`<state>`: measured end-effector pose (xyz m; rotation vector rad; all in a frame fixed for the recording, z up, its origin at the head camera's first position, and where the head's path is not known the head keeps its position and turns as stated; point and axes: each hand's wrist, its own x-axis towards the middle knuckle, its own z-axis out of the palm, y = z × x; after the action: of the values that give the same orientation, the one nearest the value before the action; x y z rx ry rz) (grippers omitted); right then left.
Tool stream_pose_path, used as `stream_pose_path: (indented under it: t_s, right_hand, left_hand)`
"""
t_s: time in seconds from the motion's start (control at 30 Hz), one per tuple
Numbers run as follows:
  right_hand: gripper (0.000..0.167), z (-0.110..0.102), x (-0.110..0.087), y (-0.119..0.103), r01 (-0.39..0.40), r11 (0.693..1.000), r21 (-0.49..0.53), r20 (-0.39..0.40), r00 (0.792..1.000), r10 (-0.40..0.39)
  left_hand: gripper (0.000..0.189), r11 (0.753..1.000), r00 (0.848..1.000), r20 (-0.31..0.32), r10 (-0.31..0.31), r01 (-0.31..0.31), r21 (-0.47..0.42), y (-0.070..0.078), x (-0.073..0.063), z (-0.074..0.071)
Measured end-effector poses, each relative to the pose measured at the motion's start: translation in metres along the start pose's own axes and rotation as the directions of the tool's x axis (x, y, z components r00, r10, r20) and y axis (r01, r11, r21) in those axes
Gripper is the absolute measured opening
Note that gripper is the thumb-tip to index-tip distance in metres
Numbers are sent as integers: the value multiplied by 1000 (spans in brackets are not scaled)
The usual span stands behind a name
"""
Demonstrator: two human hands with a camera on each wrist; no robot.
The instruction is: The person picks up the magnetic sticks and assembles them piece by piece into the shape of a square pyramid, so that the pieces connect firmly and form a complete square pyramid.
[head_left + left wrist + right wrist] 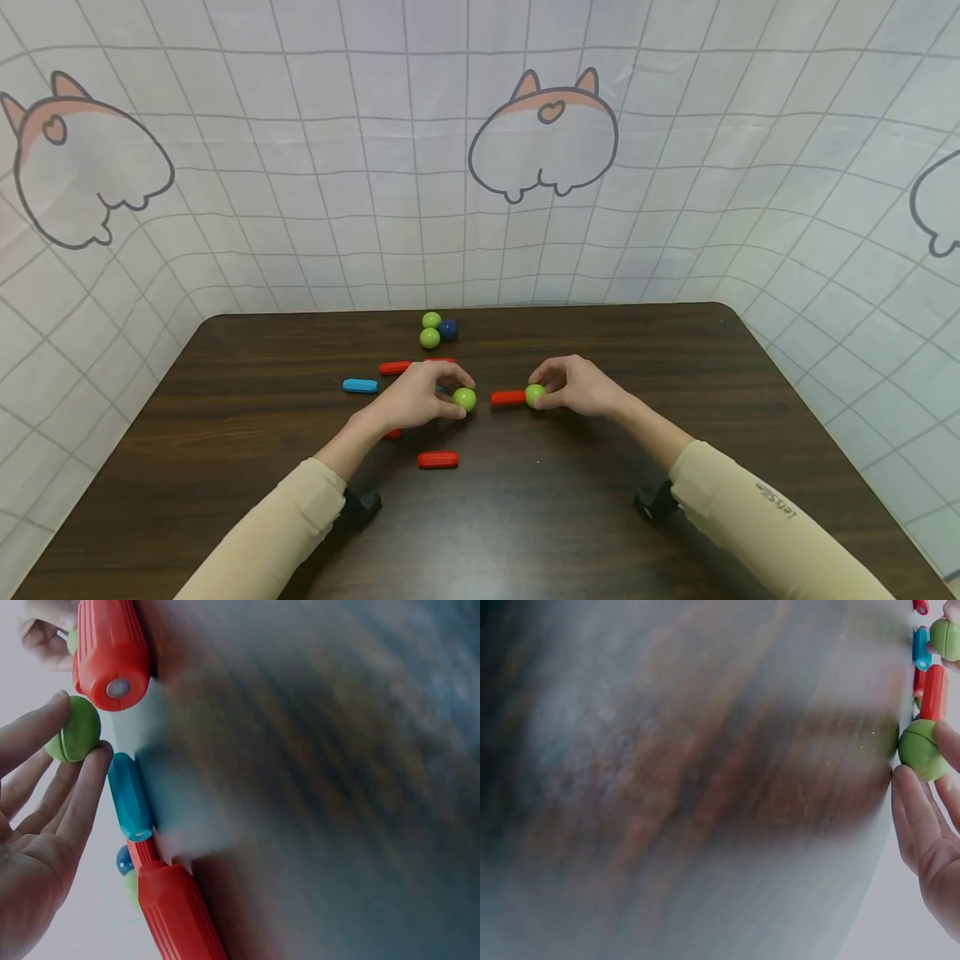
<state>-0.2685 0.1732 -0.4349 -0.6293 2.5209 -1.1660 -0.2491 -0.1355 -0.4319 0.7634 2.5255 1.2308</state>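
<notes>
My left hand (416,395) pinches a green ball (464,400) between thumb and fingertips, above the middle of the table; a seam runs round the ball (79,729) in the left wrist view. To its right, my right hand (583,387) pinches a second green ball (535,396) low over the wood. That ball sits at the right end of a red ribbed rod (507,398), which points toward the left hand. In the right wrist view, the red rod (934,693) meets the ball (922,750) end-on. A blue rod (129,796) is mostly hidden behind the left hand in the head view.
Two green balls (431,337) and a dark blue ball (447,330) cluster near the table's back edge. Red rods (395,367) and a blue rod (360,386) lie left of and behind the left hand. Another red rod (438,460) lies in front.
</notes>
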Motion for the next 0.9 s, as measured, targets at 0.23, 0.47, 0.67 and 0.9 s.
stream_pose_path:
  t_s: [0.23, 0.47, 0.67, 0.9]
  right_hand:
    - [27, 1, -1, -1, -4, 1000, -12, 2, 1000, 4]
    - [27, 5, -1, -4, 11, 1000, -11, 22, 1000, -11]
    - [27, 7, 3, -6, 29, 999, -18, 34, 999, -29]
    - [26, 7, 3, -6, 50, 998, -26, 41, 998, -49]
  left_hand:
    - [36, 999, 999, 43, 25, -26, 38, 2, 3, 4]
    - [35, 997, 998, 59, 38, -42, 62, 4, 5, 8]
    - [38, 996, 998, 56, 41, -45, 77, 3, 7, 9]
    - [37, 994, 997, 54, 51, -56, 96, 3, 8, 10]
